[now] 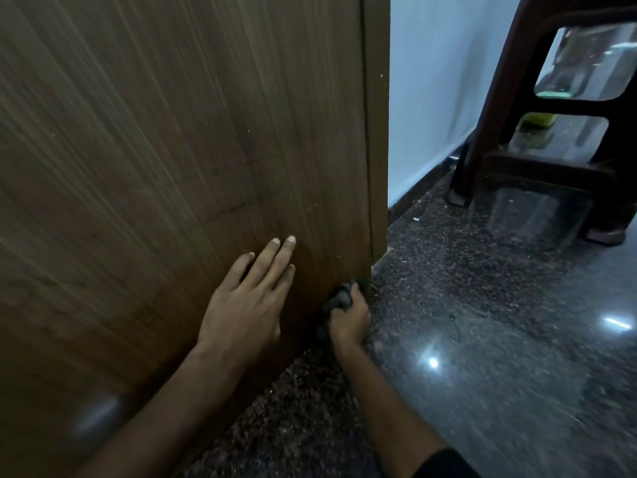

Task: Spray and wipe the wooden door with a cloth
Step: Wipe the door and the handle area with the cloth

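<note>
Brown wood-grain veneer covers the tall wooden door (172,150), which fills the left and centre of the head view and runs out of frame at the top and left; no brand, label or writing can be read anywhere. The left hand (246,301) lies flat against the door's lower part, fingers spread and extended upward, holding nothing. Just to its right, at the door's bottom corner where it meets the floor, the right hand (348,320) is curled tightly around a dark bunched cloth (339,296), which presses against the door's lower edge; most of the cloth is hidden under the fingers and its colour is hard to tell in the dim light. A black sleeve (444,465) is cut off at the bottom edge. The dark speckled polished stone floor (482,305) reflects small points of light. Beyond the door edge stands a pale blue-white wall (431,98), and near it a dark brown plastic chair (537,139), only partly in frame. Blurred green and yellow shapes show through the chair's openings and cannot be identified.
</note>
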